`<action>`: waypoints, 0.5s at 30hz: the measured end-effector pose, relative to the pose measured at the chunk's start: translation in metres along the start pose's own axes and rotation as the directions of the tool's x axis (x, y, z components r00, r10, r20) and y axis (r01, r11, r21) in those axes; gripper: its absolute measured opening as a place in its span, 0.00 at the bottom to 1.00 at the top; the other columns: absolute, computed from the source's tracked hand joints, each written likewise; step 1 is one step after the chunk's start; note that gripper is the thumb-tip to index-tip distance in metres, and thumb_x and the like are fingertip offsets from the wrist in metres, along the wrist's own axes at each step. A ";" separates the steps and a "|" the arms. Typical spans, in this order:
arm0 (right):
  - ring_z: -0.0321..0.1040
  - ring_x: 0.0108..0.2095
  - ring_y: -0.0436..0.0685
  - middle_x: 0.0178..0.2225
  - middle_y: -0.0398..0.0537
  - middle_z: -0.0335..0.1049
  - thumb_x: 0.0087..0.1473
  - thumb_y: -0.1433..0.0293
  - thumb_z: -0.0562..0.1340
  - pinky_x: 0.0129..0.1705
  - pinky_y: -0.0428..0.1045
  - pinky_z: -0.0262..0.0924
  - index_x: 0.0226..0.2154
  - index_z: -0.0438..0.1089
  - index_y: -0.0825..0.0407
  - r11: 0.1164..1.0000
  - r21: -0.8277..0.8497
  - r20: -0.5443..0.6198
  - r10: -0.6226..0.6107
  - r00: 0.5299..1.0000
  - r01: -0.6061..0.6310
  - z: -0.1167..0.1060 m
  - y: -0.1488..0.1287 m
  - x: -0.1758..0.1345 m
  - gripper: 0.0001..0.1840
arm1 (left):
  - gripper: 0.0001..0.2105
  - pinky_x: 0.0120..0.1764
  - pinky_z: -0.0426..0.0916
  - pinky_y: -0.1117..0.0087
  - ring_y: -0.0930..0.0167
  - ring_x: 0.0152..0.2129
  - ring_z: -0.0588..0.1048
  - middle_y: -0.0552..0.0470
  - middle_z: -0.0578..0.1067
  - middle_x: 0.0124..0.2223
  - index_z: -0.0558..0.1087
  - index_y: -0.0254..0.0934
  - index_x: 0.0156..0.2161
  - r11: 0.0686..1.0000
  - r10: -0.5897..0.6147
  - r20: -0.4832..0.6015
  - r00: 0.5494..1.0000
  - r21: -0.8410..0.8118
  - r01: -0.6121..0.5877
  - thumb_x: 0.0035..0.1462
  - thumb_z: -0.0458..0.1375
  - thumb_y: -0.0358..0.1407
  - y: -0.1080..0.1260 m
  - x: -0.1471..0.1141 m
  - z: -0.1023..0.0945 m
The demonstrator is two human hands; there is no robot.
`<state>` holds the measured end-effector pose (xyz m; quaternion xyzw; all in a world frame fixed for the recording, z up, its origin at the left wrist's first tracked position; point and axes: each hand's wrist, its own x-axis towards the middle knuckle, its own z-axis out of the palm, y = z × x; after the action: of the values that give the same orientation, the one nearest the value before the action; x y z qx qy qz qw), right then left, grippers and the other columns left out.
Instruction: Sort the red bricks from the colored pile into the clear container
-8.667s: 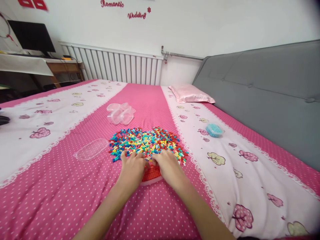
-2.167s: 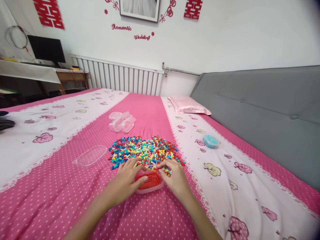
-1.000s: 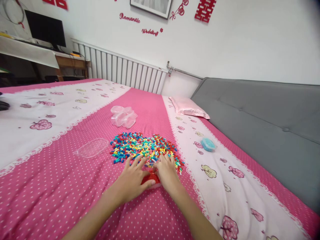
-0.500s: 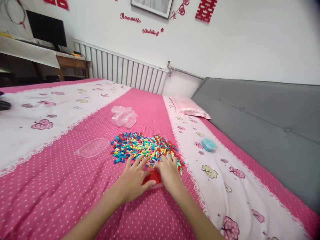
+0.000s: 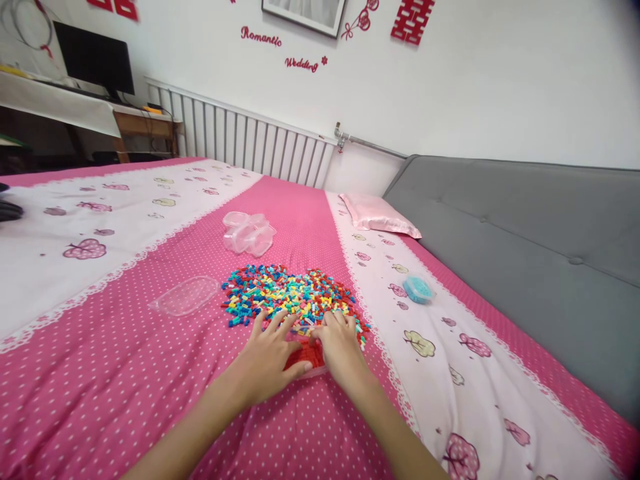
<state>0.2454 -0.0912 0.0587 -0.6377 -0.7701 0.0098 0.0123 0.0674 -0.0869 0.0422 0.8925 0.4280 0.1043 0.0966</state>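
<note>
A clear plastic box (image 5: 315,373) with red building bricks (image 5: 309,353) in it lies on the bed between my hands. My left hand (image 5: 267,363) rests against its left side, fingers spread toward the pile and thumb along the near rim. My right hand (image 5: 340,343) is over the box's right side with the fingers bent and closed together. Whatever lies between those fingertips is too small and hidden to make out. Just beyond both hands spreads a heap of small multicoloured building bricks (image 5: 290,290).
A clear lid (image 5: 185,297) lies left of the heap, and clear empty boxes (image 5: 249,233) are stacked behind it. To the right sits a box of light-blue pieces (image 5: 418,290). A pink pillow (image 5: 379,216) lies by the grey headboard (image 5: 525,247).
My right hand has shifted very slightly, showing a little more of the red bricks in the box. My left hand stays in place.
</note>
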 end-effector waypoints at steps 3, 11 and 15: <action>0.63 0.52 0.62 0.46 0.52 0.72 0.71 0.67 0.57 0.52 0.55 0.50 0.42 0.81 0.44 1.000 0.006 0.001 0.000 1.000 0.000 0.000 0.000 -0.001 0.15 | 0.20 0.65 0.44 0.33 0.49 0.68 0.58 0.39 0.64 0.69 0.79 0.45 0.53 1.000 0.009 -0.018 1.000 0.002 -0.009 0.67 0.54 0.53 -0.001 0.000 0.001; 0.63 0.52 0.63 0.46 0.52 0.72 0.69 0.66 0.59 0.53 0.56 0.51 0.43 0.81 0.44 1.000 0.013 -0.008 0.000 1.000 0.000 0.000 0.000 0.000 0.13 | 0.21 0.65 0.45 0.34 0.50 0.68 0.58 0.39 0.64 0.69 0.78 0.45 0.54 0.999 0.011 0.006 1.000 0.031 -0.011 0.68 0.52 0.54 -0.001 0.000 0.001; 0.62 0.53 0.64 0.46 0.53 0.71 0.70 0.67 0.58 0.53 0.56 0.51 0.43 0.81 0.44 1.000 0.014 -0.006 -0.003 1.000 0.003 0.001 0.000 0.000 0.14 | 0.21 0.65 0.44 0.34 0.50 0.68 0.58 0.39 0.65 0.68 0.79 0.46 0.53 1.000 0.012 -0.016 1.000 0.020 -0.012 0.68 0.53 0.54 -0.002 0.000 0.002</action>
<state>0.2455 -0.0914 0.0577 -0.6364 -0.7710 0.0136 0.0190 0.0669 -0.0858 0.0396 0.8951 0.4244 0.1080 0.0835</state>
